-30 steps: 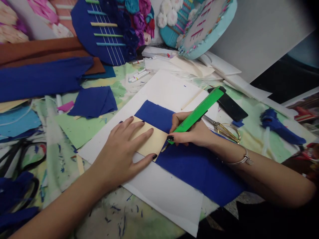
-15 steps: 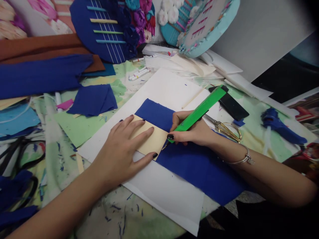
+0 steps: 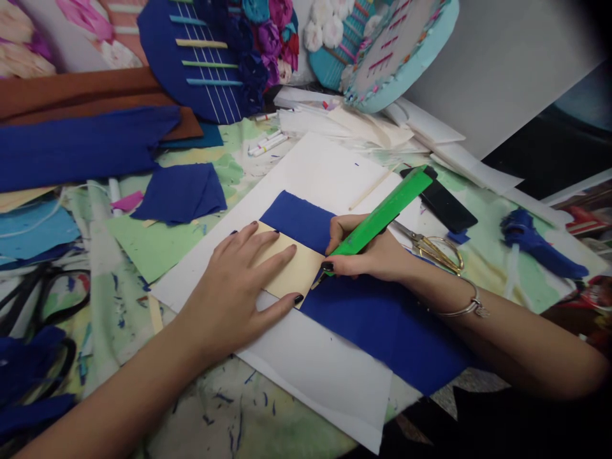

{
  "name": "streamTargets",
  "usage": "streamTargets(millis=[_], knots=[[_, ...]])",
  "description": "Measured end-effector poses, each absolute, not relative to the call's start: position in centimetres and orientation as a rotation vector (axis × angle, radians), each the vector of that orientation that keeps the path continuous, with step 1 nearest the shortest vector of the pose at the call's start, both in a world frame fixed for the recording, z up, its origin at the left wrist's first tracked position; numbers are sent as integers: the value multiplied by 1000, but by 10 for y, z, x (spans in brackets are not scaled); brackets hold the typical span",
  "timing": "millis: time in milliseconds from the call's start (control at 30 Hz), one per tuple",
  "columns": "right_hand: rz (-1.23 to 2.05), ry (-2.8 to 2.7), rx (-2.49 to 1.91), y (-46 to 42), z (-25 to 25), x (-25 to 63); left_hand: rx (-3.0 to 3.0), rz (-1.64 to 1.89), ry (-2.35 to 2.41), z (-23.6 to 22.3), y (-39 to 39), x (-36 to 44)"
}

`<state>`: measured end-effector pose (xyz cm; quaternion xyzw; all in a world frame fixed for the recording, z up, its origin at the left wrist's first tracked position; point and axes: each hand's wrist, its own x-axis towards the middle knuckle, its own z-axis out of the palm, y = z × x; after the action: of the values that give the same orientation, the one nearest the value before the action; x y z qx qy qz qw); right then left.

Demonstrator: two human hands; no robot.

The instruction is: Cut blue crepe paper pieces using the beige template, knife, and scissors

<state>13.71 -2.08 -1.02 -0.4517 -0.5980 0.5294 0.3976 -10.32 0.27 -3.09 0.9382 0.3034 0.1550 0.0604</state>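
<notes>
My left hand (image 3: 239,280) lies flat with fingers spread, pressing a cream paper rectangle (image 3: 299,271) onto a strip of blue crepe paper (image 3: 382,325). In my right hand (image 3: 366,248) is a green utility knife (image 3: 382,210), gripped like a pen. Its tip meets the right edge of the cream rectangle, over the blue paper. Beneath everything lies a large white sheet (image 3: 325,166). The blue strip shows on both sides of the cream piece and runs toward the lower right, partly hidden under my right forearm.
Beyond my right hand lie gold-handled scissors (image 3: 437,252), a black phone (image 3: 449,201) and a blue glue gun (image 3: 540,242). Blue squares (image 3: 184,191) and green paper (image 3: 153,245) are on the left, near black-handled scissors (image 3: 62,293). Decorated boards (image 3: 191,57) stand at the back.
Very little differs. The knife tip stays at the cream rectangle's right edge, with at most a tiny shift, and my left hand keeps its place. The view has moved slightly.
</notes>
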Motion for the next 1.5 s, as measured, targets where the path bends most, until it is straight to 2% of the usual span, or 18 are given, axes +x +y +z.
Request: streamTargets(millis=[333, 767, 1500], knots=[[1249, -1616, -1165, -23, -4, 139, 2838, 468, 919, -30, 3, -103], [1352, -1549, -1161, -19, -9, 144, 2840, 479, 919, -31, 3, -103], [1308, -1556, -1190, -15, -10, 148, 2824, 449, 935, -29, 3, -103]])
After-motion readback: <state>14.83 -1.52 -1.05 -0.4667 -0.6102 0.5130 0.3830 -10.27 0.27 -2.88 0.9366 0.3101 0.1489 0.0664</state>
